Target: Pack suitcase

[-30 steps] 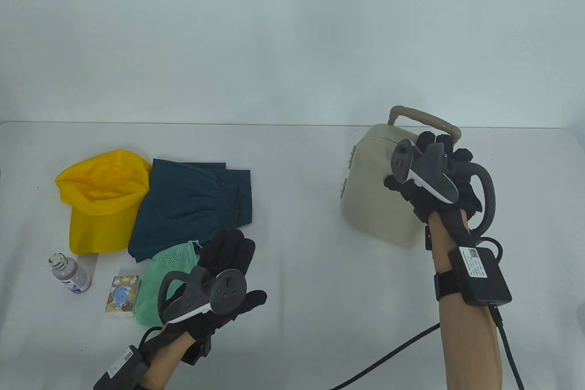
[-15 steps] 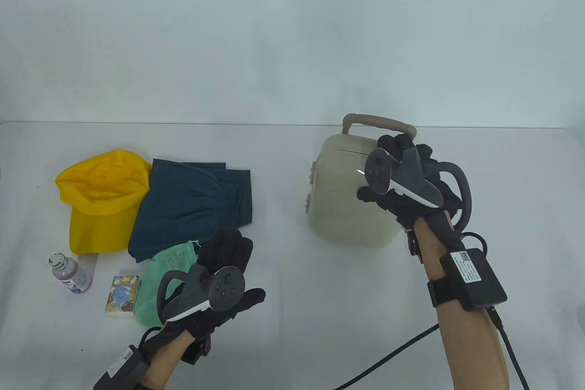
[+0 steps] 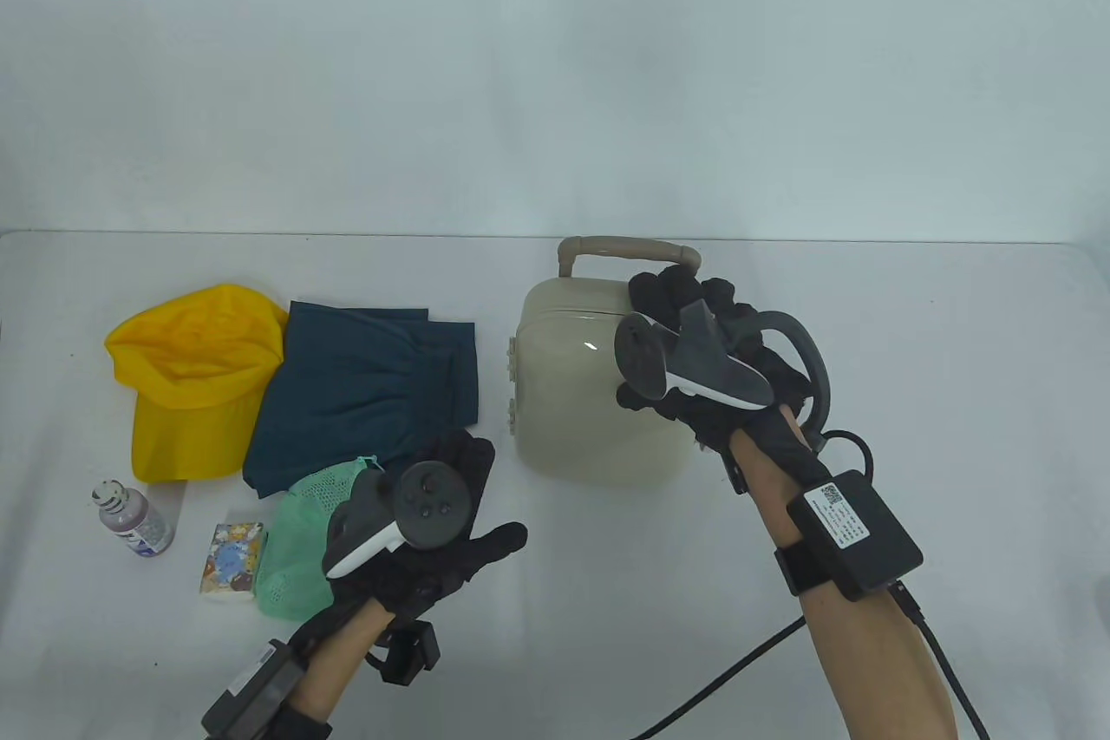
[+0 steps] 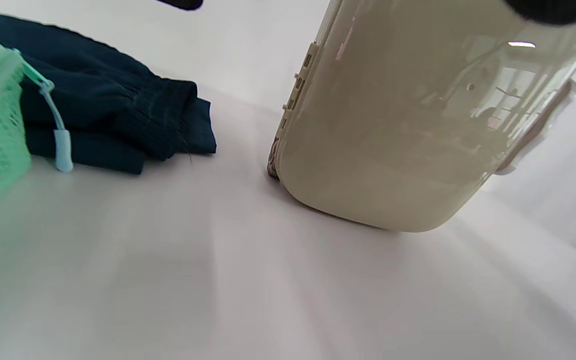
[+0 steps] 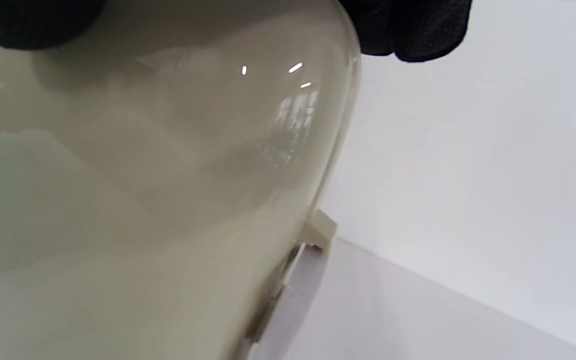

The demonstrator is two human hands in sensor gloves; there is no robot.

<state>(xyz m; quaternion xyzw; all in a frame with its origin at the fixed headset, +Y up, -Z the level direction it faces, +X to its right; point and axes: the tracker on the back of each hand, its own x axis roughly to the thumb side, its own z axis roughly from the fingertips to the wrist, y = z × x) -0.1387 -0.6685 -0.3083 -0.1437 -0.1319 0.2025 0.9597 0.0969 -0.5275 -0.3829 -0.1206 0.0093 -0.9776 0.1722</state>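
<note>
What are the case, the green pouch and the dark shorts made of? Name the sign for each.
Suitcase: hard glossy beige plastic, likely; it mirrors the lights. Green pouch: soft mesh fabric with visible holes. Shorts: matte dark teal cloth with a gathered waistband.

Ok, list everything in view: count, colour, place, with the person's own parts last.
suitcase: 1, beige, standing mid-table, closed.
cap: 1, yellow, table's left.
shorts: 1, dark teal, folded, right of the cap.
mesh pouch: 1, mint green, in front of the shorts.
bottle: 1, lilac, front left.
tissue pack: 1, patterned, between bottle and pouch.
table: 1, white.
left hand: black glove, open, beside the pouch.
right hand: black glove, gripping the suitcase top.
</note>
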